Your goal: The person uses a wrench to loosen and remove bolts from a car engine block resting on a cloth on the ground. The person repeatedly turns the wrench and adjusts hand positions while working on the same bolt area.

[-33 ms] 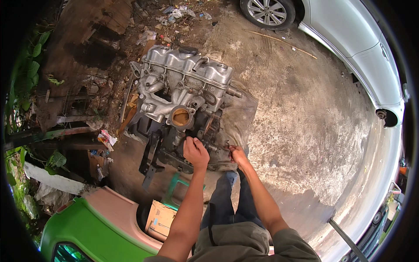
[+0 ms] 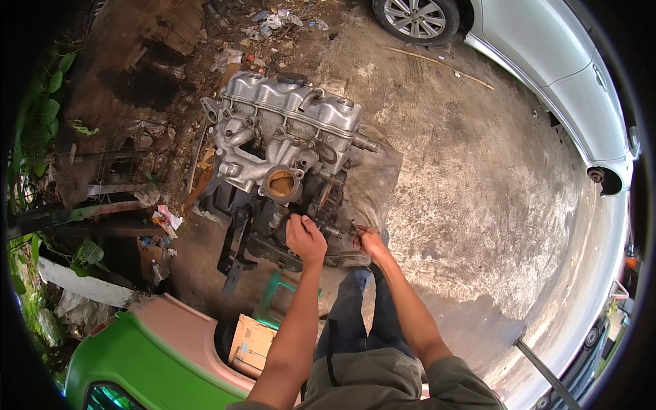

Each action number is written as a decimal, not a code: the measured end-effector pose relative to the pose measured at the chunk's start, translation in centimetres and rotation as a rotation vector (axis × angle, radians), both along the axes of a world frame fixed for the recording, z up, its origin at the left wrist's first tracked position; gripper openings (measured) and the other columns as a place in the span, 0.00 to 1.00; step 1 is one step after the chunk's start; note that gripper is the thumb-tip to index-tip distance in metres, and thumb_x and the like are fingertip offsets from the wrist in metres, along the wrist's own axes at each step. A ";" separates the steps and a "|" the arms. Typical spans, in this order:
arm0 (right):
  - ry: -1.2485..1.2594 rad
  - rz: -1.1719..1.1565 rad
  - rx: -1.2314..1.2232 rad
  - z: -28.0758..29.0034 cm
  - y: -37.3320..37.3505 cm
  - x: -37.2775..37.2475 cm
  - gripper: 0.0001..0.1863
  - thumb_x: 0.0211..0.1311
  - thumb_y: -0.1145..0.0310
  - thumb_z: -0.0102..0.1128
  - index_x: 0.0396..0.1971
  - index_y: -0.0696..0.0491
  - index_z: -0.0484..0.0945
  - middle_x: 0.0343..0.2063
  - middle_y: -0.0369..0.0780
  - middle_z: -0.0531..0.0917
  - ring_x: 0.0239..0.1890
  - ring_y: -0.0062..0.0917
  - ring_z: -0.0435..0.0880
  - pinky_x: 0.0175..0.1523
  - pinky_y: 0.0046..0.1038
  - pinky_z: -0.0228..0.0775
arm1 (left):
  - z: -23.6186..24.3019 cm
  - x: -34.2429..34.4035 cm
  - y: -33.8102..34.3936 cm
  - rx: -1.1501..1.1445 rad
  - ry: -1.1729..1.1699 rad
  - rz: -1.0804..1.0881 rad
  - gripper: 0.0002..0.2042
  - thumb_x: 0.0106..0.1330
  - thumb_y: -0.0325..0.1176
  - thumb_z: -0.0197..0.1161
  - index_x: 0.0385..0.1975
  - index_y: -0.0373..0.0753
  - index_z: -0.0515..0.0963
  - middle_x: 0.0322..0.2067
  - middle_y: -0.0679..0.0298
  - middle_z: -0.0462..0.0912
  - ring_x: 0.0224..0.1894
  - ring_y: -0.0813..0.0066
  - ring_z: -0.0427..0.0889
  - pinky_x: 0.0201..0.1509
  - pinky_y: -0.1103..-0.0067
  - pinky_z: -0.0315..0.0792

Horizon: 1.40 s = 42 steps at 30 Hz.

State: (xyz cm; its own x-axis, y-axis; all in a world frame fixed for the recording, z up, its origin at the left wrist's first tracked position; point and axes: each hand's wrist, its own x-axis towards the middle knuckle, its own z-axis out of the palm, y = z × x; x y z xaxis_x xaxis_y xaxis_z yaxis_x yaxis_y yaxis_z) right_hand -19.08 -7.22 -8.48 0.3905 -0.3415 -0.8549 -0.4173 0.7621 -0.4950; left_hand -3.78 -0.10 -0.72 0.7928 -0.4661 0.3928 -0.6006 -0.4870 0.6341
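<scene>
Green stool stands between the engine and brown box.

I log an olive-grey shirt with short sleeves, dark blue-grey trousers (paler near the knees on my feed), a narrow black strap at the front.

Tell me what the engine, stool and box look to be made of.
Engine: metal, probably cast aluminium up top, given its dull silver sheen and moulded curves; its darker lower parts may be another metal.
Stool: likely plastic, judging by its smooth, even green.
Box: matte tan, cardboard or thin wood; I can't tell which.
</scene>
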 end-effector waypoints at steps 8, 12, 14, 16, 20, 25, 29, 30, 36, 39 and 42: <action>-0.025 0.175 -0.096 -0.2 -4.0 4.5 0.15 0.62 0.76 0.53 0.46 0.66 0.80 0.27 0.41 0.83 0.17 0.17 0.67 0.20 0.24 0.59 | 0.0 0.3 -0.5 -0.010 -0.024 -0.020 0.16 0.75 0.34 0.46 0.21 0.37 0.62 0.16 0.57 0.59 0.20 0.57 0.65 0.22 0.64 0.57; 0.041 0.220 -0.204 -0.3 -5.7 6.5 0.10 0.55 0.80 0.58 0.34 0.72 0.82 0.28 0.51 0.87 0.14 0.22 0.73 0.17 0.28 0.59 | -0.1 0.4 -0.7 0.000 -0.027 -0.010 0.15 0.74 0.34 0.47 0.22 0.36 0.62 0.17 0.57 0.60 0.21 0.56 0.66 0.23 0.63 0.58; 0.087 0.276 -0.268 -0.2 -6.4 6.8 0.10 0.54 0.80 0.58 0.33 0.72 0.81 0.27 0.50 0.87 0.16 0.23 0.77 0.18 0.29 0.61 | 0.0 0.3 -0.5 -0.002 0.006 -0.008 0.16 0.74 0.35 0.47 0.22 0.35 0.62 0.18 0.55 0.61 0.21 0.53 0.66 0.25 0.62 0.58; 0.099 0.267 -0.290 0.0 -6.5 7.0 0.10 0.54 0.80 0.59 0.32 0.72 0.81 0.26 0.50 0.87 0.18 0.24 0.81 0.18 0.28 0.64 | -0.1 0.2 -0.5 -0.002 0.027 -0.008 0.17 0.75 0.36 0.47 0.23 0.34 0.63 0.19 0.55 0.62 0.21 0.52 0.66 0.25 0.62 0.58; 0.062 0.213 -0.282 0.5 -6.6 6.9 0.10 0.54 0.80 0.58 0.33 0.72 0.81 0.26 0.51 0.87 0.23 0.26 0.85 0.20 0.27 0.68 | -0.1 0.2 -0.3 0.010 0.032 -0.005 0.17 0.75 0.36 0.47 0.23 0.34 0.63 0.19 0.56 0.63 0.21 0.53 0.66 0.25 0.63 0.58; 0.007 0.192 -0.280 1.8 -7.3 7.1 0.10 0.63 0.79 0.51 0.37 0.71 0.76 0.33 0.50 0.84 0.33 0.32 0.90 0.19 0.27 0.67 | 0.1 0.2 -0.6 -0.002 0.007 -0.015 0.16 0.75 0.35 0.47 0.22 0.35 0.62 0.18 0.56 0.62 0.21 0.54 0.66 0.24 0.63 0.58; 0.043 0.180 -0.474 2.8 -6.3 7.9 0.12 0.68 0.71 0.53 0.38 0.66 0.80 0.28 0.48 0.86 0.29 0.33 0.88 0.26 0.32 0.71 | 0.4 0.4 -0.9 -0.010 -0.037 -0.017 0.16 0.74 0.32 0.47 0.21 0.37 0.61 0.15 0.58 0.60 0.20 0.57 0.65 0.21 0.64 0.57; 0.074 0.189 -0.538 3.0 -6.0 8.0 0.14 0.68 0.69 0.54 0.36 0.66 0.81 0.28 0.50 0.86 0.29 0.36 0.88 0.31 0.34 0.73 | 0.5 0.4 -0.9 -0.005 -0.040 -0.016 0.15 0.74 0.32 0.47 0.21 0.37 0.62 0.15 0.58 0.60 0.20 0.57 0.65 0.21 0.64 0.57; 0.165 0.284 -0.796 4.2 -3.4 7.9 0.16 0.68 0.65 0.57 0.33 0.66 0.79 0.26 0.52 0.85 0.32 0.48 0.81 0.43 0.44 0.71 | 0.4 0.4 -0.8 0.018 -0.025 -0.020 0.16 0.74 0.32 0.47 0.21 0.36 0.62 0.15 0.58 0.60 0.19 0.57 0.65 0.21 0.65 0.57; 0.055 0.403 -0.913 4.9 -0.6 6.3 0.14 0.66 0.66 0.60 0.38 0.64 0.78 0.31 0.50 0.83 0.40 0.48 0.78 0.48 0.43 0.69 | 0.3 0.3 -0.8 -0.004 -0.014 -0.010 0.16 0.74 0.33 0.47 0.21 0.36 0.62 0.16 0.57 0.61 0.20 0.56 0.66 0.21 0.64 0.57; 0.039 0.623 -1.333 5.0 1.7 4.4 0.14 0.63 0.69 0.62 0.46 0.59 0.77 0.40 0.45 0.80 0.47 0.41 0.74 0.51 0.38 0.68 | 0.2 0.4 -0.6 0.011 -0.008 -0.026 0.16 0.73 0.33 0.47 0.21 0.35 0.62 0.17 0.56 0.62 0.21 0.55 0.67 0.22 0.63 0.58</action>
